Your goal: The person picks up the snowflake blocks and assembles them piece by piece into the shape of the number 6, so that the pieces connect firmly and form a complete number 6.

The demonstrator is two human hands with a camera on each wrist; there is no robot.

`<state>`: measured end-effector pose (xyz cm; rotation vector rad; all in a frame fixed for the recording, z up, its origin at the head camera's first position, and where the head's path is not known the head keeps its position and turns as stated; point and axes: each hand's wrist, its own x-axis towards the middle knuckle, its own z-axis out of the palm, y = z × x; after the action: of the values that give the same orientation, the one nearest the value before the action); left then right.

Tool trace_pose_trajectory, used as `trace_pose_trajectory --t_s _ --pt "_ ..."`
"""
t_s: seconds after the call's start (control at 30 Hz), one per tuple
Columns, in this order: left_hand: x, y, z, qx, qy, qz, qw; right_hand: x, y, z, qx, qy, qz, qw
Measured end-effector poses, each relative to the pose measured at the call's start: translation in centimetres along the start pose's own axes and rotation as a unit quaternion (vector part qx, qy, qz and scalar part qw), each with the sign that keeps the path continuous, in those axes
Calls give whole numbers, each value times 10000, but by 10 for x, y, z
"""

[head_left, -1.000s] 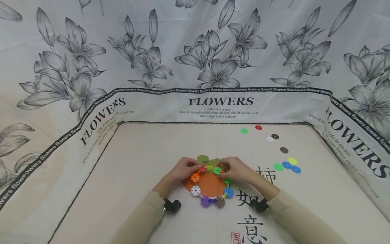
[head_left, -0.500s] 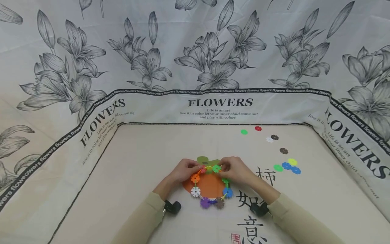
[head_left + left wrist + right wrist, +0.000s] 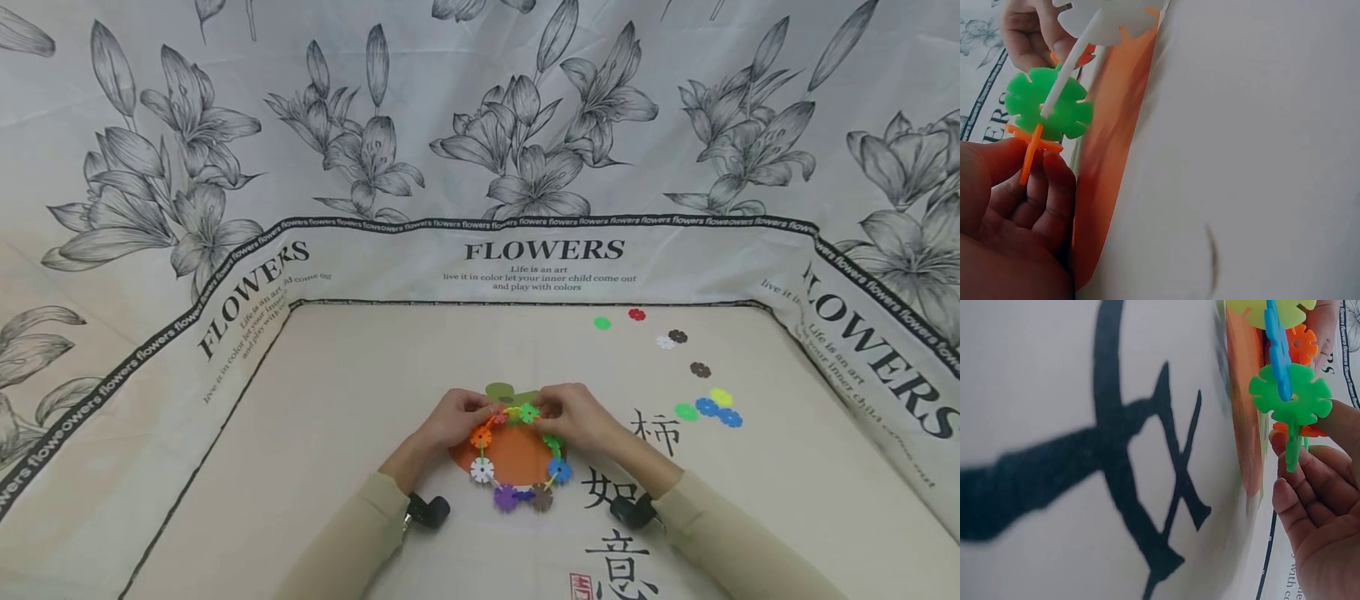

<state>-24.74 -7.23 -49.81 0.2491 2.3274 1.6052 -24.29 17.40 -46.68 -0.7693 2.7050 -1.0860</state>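
A ring of linked notched discs in several colours is held up over an orange printed shape. My left hand pinches its upper left part near a red disc; in the left wrist view the thumb and fingers of the left hand grip an orange disc beside a green one. At the upper right my right hand pinches the ring beside a green disc; in the right wrist view the right hand holds pieces just below a green disc.
Loose discs lie toward the back right: a red one, a green one, a white one, brown ones, blue ones and others. Black characters are printed on the cloth. Flower-printed fabric stands behind.
The right hand has shifted slightly to the left, and the ring's upper right discs have moved left with it. The left hand keeps its pinch with little movement.
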Motion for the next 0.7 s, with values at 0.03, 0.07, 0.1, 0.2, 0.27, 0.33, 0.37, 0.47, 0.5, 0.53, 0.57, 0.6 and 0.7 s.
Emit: trace_pose_trajectory --t_s 0.03,0.07,0.1,0.2,0.27,0.33,0.37,0.47,0.5,0.53,0.57,0.6,0.7 --pt "0 0 0 24 15 29 10000 0 0 0 34 -41 -22 10000" --pt "0 1 1 40 27 55 10000 1 0 0 62 -91 -52 9999" --pt "0 1 1 49 36 76 10000 1 0 0 81 -130 -82 9998" --pt "0 1 1 84 69 126 9999 2 -1 0 114 -185 -105 9997" --pt "0 1 2 122 90 129 9998 1 -1 0 75 -152 -97 9998" --pt "0 2 2 192 108 106 9997 1 -1 0 37 -110 -30 9999" --pt "-1 2 2 250 108 106 9996 1 -1 1 12 -104 -5 9999" --pt "-1 2 -1 562 116 124 9983 1 0 1 -42 -202 48 9998" --pt "-2 2 -2 729 134 167 9971 0 0 0 -66 -251 72 9996" --pt "-3 2 -3 889 172 195 9957 0 0 -1 -104 -295 109 9995" --pt "-5 3 -5 1048 215 213 9940 -2 1 -3 -154 -324 126 9993" --pt "-7 4 -6 1185 277 212 9923 -3 1 -5 -197 -333 133 9992" --pt "-16 5 -11 1410 411 112 9891 -12 6 -19 -386 -224 168 9989"
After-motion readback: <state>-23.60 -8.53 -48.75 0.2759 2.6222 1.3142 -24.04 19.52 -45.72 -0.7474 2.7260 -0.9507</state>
